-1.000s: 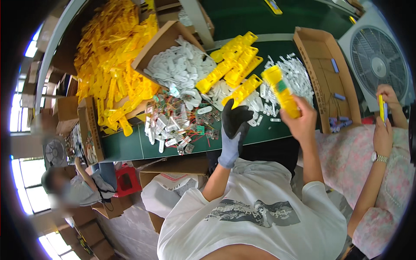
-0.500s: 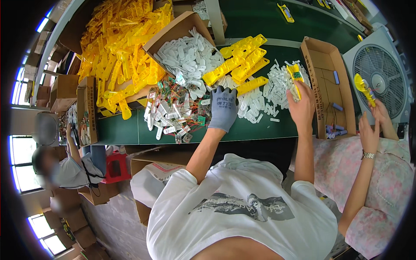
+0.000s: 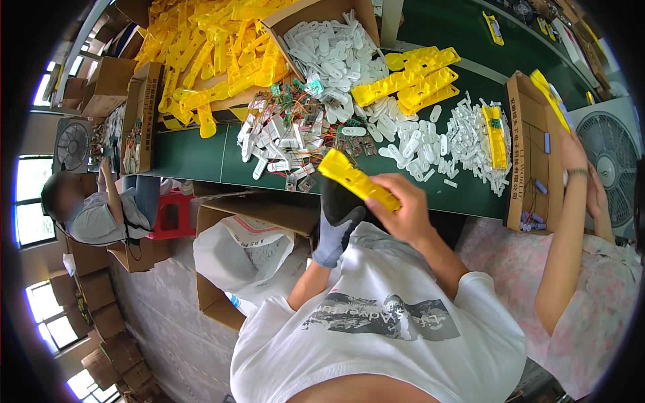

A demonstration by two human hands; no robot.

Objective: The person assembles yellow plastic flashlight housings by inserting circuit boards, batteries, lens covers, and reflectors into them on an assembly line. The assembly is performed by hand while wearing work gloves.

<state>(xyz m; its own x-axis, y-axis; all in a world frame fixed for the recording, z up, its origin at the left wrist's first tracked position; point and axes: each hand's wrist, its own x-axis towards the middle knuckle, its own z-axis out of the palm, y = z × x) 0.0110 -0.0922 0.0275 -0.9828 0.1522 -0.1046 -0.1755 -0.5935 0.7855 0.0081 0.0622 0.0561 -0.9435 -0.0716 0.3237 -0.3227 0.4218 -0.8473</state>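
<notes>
My right hand [image 3: 408,211] grips one end of a yellow plastic housing [image 3: 356,179], held slantwise in front of me at the table's near edge. My left hand [image 3: 331,232], in a grey glove with a dark palm, is just below the housing's far end. Its thumb stands apart and its fingers reach up, partly hidden behind the housing; I see nothing held in it. Beyond lie a heap of wired circuit boards [image 3: 311,138] and loose white plastic covers [image 3: 405,144]. Another yellow housing with a green board [image 3: 496,138] rests on small white pieces [image 3: 463,134].
Yellow housings [image 3: 215,54] fill the back left beside a carton of white covers [image 3: 329,50]. Several housings [image 3: 423,77] are stacked behind. To the right stand a shallow carton [image 3: 521,154] with blue cells, a co-worker's hand [image 3: 571,149] holding a housing, and a fan [image 3: 605,151].
My right hand has left the housing with the green board and come inward, now holding a yellow housing. My gloved left hand has drawn back from the table toward me. The co-worker's housing has risen.
</notes>
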